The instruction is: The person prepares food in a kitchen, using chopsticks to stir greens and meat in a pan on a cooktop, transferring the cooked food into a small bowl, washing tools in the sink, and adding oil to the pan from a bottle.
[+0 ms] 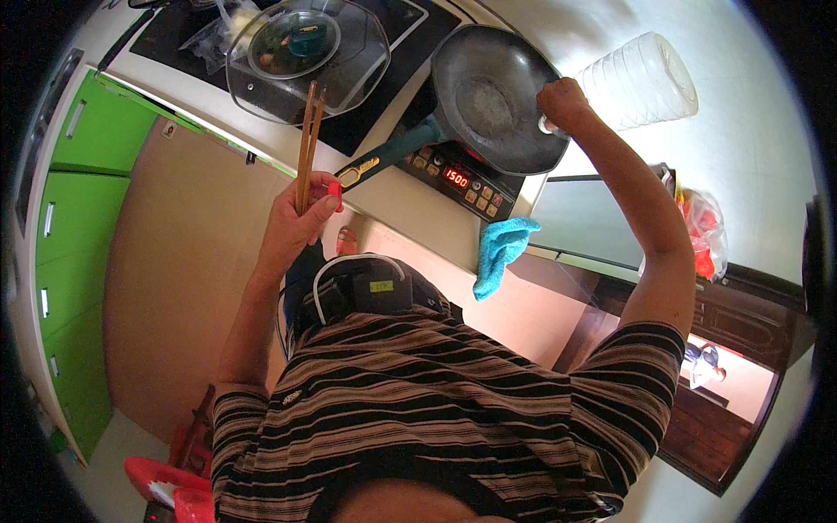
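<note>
My left hand (297, 212) holds a pair of wooden chopsticks (308, 147) upright, and a small red cap (335, 195) sits between its thumb and finger. Gripped near the neck by my right hand (565, 104) is a large clear plastic jug (641, 82). The jug lies tilted, its mouth at the right rim of a dark wok (487, 101). No food shows in the wok, and I cannot tell whether liquid is flowing. The wok's green handle (395, 153) points toward my left hand. Beneath the wok is an induction cooker (451, 186) with a lit red display.
A glass lid (363, 72) with a dark green knob lies left of the wok on a black cooktop (405, 16). A blue towel (503, 252) hangs over the counter edge. Plastic bags (706, 229) stand at right. Green drawers (78, 216) line the left. A person (703, 366) appears through a doorway.
</note>
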`<act>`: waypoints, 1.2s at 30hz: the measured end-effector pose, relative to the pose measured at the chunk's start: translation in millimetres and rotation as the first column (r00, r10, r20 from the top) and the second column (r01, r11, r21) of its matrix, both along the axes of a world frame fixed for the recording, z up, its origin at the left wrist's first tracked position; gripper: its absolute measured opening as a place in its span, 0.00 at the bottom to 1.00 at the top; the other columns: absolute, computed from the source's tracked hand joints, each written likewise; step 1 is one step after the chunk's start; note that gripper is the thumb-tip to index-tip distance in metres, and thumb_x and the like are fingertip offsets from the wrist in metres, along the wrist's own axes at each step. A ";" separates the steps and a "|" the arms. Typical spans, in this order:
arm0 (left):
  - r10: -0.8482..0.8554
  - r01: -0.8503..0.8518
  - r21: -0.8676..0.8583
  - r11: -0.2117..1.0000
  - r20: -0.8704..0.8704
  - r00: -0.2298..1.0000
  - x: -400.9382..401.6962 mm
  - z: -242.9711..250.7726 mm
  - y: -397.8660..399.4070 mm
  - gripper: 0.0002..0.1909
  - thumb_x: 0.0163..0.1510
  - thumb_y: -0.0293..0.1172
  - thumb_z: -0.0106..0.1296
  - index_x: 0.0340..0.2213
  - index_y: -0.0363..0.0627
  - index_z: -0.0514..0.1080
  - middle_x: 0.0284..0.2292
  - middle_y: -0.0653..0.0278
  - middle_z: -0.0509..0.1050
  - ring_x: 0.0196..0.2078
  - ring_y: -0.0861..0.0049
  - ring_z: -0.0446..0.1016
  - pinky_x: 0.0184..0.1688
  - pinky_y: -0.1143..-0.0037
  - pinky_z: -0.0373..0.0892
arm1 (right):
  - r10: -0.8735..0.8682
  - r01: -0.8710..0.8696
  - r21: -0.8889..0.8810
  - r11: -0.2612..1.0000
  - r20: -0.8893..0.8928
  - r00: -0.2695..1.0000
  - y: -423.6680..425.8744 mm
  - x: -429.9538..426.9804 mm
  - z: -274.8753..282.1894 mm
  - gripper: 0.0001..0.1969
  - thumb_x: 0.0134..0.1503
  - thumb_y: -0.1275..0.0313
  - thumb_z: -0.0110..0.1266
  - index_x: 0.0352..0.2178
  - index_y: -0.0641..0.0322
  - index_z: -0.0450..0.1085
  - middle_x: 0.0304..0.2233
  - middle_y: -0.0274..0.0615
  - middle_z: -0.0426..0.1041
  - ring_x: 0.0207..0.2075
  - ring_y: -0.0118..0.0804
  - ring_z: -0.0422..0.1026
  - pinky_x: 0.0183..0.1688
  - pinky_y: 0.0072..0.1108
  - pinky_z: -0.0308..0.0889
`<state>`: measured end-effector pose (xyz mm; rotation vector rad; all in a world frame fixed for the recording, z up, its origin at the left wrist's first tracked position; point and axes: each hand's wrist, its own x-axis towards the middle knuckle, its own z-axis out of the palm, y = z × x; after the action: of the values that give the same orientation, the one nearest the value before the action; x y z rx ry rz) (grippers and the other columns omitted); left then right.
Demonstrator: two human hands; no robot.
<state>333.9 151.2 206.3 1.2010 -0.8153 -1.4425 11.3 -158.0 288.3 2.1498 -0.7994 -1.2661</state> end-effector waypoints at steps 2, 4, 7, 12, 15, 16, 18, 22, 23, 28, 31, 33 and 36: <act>0.002 -0.002 0.012 1.000 0.009 1.000 -0.8 1.3 -0.6 0.19 0.51 0.39 0.54 0.40 0.40 0.67 0.24 0.69 0.71 0.14 0.94 0.57 0.14 0.89 0.53 | -0.023 0.022 0.006 1.000 0.054 0.998 -7.2 -2.2 -3.3 0.06 0.42 0.69 0.57 0.23 0.58 0.75 0.24 0.40 0.76 0.27 0.37 0.76 0.26 0.28 0.71; 0.005 -0.005 0.026 1.000 0.016 1.000 -1.3 3.9 0.4 0.19 0.51 0.39 0.54 0.40 0.41 0.67 0.24 0.70 0.72 0.14 0.94 0.57 0.14 0.89 0.53 | -0.041 0.040 0.017 0.999 0.107 0.993 0.4 8.5 3.4 0.06 0.42 0.69 0.56 0.23 0.58 0.75 0.24 0.40 0.76 0.26 0.37 0.76 0.25 0.28 0.71; -0.032 0.031 0.016 0.999 0.053 0.998 -0.2 4.0 1.0 0.18 0.51 0.39 0.54 0.40 0.41 0.67 0.25 0.70 0.72 0.15 0.94 0.58 0.15 0.90 0.54 | 0.002 -0.002 0.003 1.000 -0.112 0.994 6.5 11.9 8.8 0.07 0.42 0.68 0.57 0.23 0.59 0.75 0.23 0.41 0.76 0.25 0.39 0.76 0.23 0.28 0.71; -0.048 0.047 0.024 0.999 0.041 0.998 0.3 5.2 -0.5 0.18 0.50 0.38 0.55 0.39 0.41 0.67 0.25 0.70 0.72 0.18 0.94 0.60 0.16 0.90 0.55 | -0.039 0.040 -0.051 0.998 0.023 0.999 4.6 5.5 5.2 0.13 0.37 0.60 0.63 0.23 0.55 0.76 0.25 0.37 0.76 0.29 0.34 0.76 0.32 0.22 0.69; -0.049 0.048 0.037 0.998 0.038 0.998 0.3 5.6 -0.6 0.18 0.50 0.38 0.55 0.39 0.41 0.67 0.27 0.70 0.71 0.21 0.93 0.62 0.18 0.90 0.56 | -0.033 0.028 -0.062 0.998 -0.068 0.997 1.6 4.4 5.1 0.14 0.37 0.59 0.63 0.24 0.54 0.75 0.24 0.38 0.76 0.29 0.35 0.76 0.31 0.23 0.69; -0.046 0.045 0.032 0.998 0.031 0.998 -0.2 5.3 -0.1 0.18 0.50 0.38 0.55 0.39 0.41 0.67 0.28 0.70 0.71 0.22 0.93 0.63 0.18 0.90 0.57 | -0.043 0.048 -0.064 0.997 0.073 0.996 1.1 4.2 9.6 0.13 0.37 0.59 0.63 0.24 0.54 0.76 0.24 0.38 0.76 0.29 0.35 0.76 0.31 0.23 0.69; -0.061 0.060 0.038 0.997 0.028 0.998 0.6 9.3 -1.0 0.18 0.50 0.38 0.55 0.39 0.41 0.67 0.28 0.70 0.71 0.24 0.92 0.64 0.19 0.90 0.58 | -0.080 0.083 -0.025 0.996 0.093 0.992 6.0 11.5 19.0 0.09 0.41 0.66 0.58 0.26 0.55 0.76 0.28 0.41 0.76 0.30 0.38 0.76 0.31 0.27 0.71; -0.071 0.069 0.046 0.997 0.025 0.997 0.9 8.7 -0.9 0.18 0.50 0.37 0.56 0.39 0.41 0.67 0.29 0.70 0.70 0.27 0.91 0.66 0.23 0.89 0.61 | -0.099 0.099 -0.029 0.995 0.000 0.995 -2.0 4.0 6.3 0.12 0.37 0.64 0.60 0.26 0.56 0.76 0.27 0.42 0.76 0.30 0.38 0.76 0.29 0.28 0.71; -0.071 0.069 0.044 0.997 0.023 0.997 0.3 8.8 -1.8 0.18 0.50 0.37 0.56 0.39 0.41 0.67 0.29 0.70 0.70 0.27 0.91 0.66 0.23 0.89 0.61 | -0.099 0.099 -0.031 0.995 -0.001 0.995 -5.5 -2.3 6.3 0.12 0.37 0.64 0.60 0.26 0.56 0.76 0.27 0.42 0.76 0.30 0.38 0.76 0.29 0.28 0.71; -0.105 0.104 0.050 0.993 0.013 0.994 1.6 8.2 -0.9 0.19 0.49 0.38 0.57 0.39 0.40 0.67 0.30 0.69 0.70 0.29 0.89 0.67 0.27 0.88 0.63 | -0.144 0.145 -0.027 0.989 0.045 0.989 -6.1 -7.9 1.3 0.12 0.37 0.64 0.61 0.26 0.56 0.76 0.26 0.41 0.76 0.29 0.38 0.76 0.29 0.27 0.72; -0.073 0.073 0.025 0.997 0.018 0.997 0.2 4.2 -0.1 0.19 0.49 0.38 0.57 0.39 0.40 0.67 0.30 0.68 0.70 0.30 0.88 0.67 0.31 0.86 0.65 | -0.136 0.138 -0.008 0.990 0.100 0.986 -2.4 -1.3 13.2 0.13 0.37 0.63 0.61 0.26 0.57 0.76 0.26 0.41 0.76 0.29 0.38 0.76 0.29 0.26 0.72; -0.092 0.090 0.064 0.994 0.032 0.995 1.2 9.4 -1.0 0.19 0.49 0.38 0.57 0.39 0.40 0.67 0.29 0.68 0.70 0.30 0.87 0.68 0.32 0.85 0.65 | -0.149 0.152 -0.005 0.988 0.146 0.978 5.2 2.6 19.3 0.13 0.38 0.62 0.61 0.26 0.57 0.76 0.26 0.41 0.76 0.29 0.38 0.76 0.30 0.26 0.72; -0.097 0.094 0.062 0.994 0.047 0.994 -0.4 8.9 -1.6 0.18 0.49 0.37 0.56 0.39 0.39 0.67 0.29 0.68 0.70 0.31 0.87 0.68 0.34 0.84 0.66 | -0.146 0.150 -0.042 0.988 0.092 0.985 -1.8 -7.2 7.2 0.13 0.38 0.63 0.61 0.26 0.57 0.76 0.25 0.42 0.76 0.30 0.38 0.76 0.30 0.26 0.71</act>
<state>333.6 149.6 215.3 1.2616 -0.8793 -1.5288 4.2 -159.8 295.5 2.1532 -1.0335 -1.2169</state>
